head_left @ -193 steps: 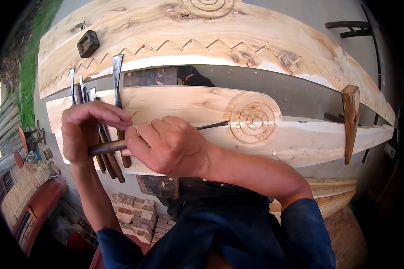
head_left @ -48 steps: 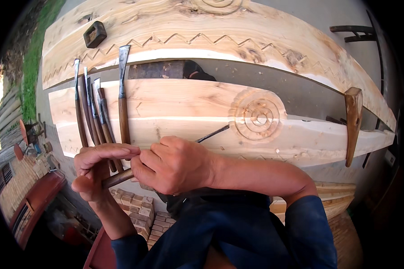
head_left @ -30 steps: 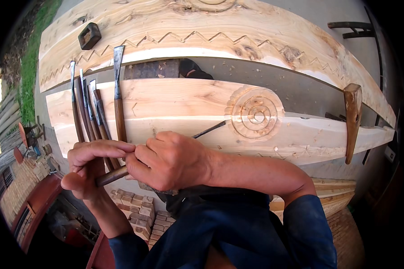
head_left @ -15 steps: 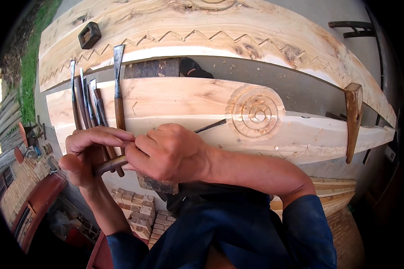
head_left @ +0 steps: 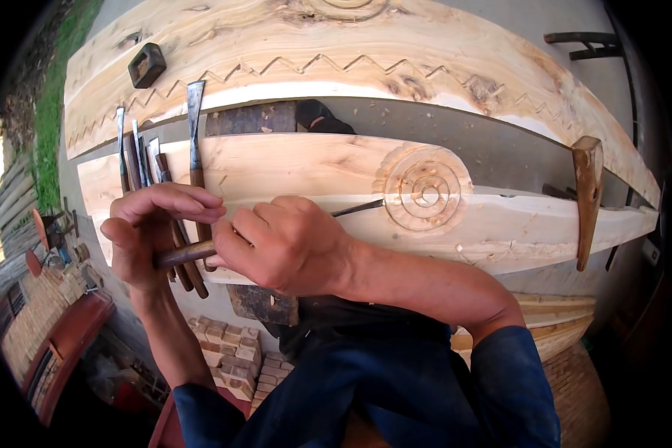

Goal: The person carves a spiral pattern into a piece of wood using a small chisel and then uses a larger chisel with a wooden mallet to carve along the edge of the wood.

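Note:
My right hand (head_left: 284,246) is closed around a carving chisel (head_left: 188,254), whose wooden handle sticks out to the left. Its thin dark blade slants up to the right, and the tip is at the left edge of a round carving (head_left: 428,185) with concentric rings. That carving is cut into a long pale wooden board (head_left: 291,166). At the handle's butt end is my left hand (head_left: 143,237), open, fingers curved and thumb apart; whether the palm touches the butt is hard to tell. Beyond it lie several chisels (head_left: 196,127) with wooden handles, partly hidden by that hand.
A wooden mallet (head_left: 588,198) rests across the board's right end. Farther off, a second board (head_left: 276,45) with a zigzag groove carries a small dark box (head_left: 147,66). Stacked wooden blocks (head_left: 235,358) stand near my left forearm. Wood chips lie scattered about.
My left fingers have lifted slightly and drawn apart from my right hand. The chisel, held in my right hand, has shifted a little to the right, its tip closer to the round carving.

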`<action>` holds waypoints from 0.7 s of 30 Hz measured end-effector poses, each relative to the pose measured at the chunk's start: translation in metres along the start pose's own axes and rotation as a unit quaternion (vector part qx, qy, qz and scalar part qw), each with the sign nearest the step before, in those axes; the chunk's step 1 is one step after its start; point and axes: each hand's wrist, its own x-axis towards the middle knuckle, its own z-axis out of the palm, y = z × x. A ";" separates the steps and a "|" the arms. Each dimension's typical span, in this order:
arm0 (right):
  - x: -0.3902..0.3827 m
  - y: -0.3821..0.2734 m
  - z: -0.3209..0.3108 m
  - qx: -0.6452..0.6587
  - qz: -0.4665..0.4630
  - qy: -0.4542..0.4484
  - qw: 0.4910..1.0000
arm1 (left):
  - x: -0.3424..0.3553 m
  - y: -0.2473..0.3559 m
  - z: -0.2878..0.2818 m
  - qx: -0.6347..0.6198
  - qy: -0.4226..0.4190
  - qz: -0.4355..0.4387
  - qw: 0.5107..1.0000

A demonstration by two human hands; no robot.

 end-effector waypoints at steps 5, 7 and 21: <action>-0.006 -0.020 -0.017 -0.002 -0.042 -0.001 0.999 | -0.032 0.004 0.001 -0.068 -0.073 0.016 0.995; -0.006 -0.022 -0.013 0.028 -0.047 -0.005 0.998 | -0.044 0.001 0.005 -0.058 -0.047 0.003 0.997; -0.005 -0.018 -0.002 0.127 -0.019 -0.011 0.992 | -0.050 -0.002 0.003 -0.053 -0.030 -0.024 0.998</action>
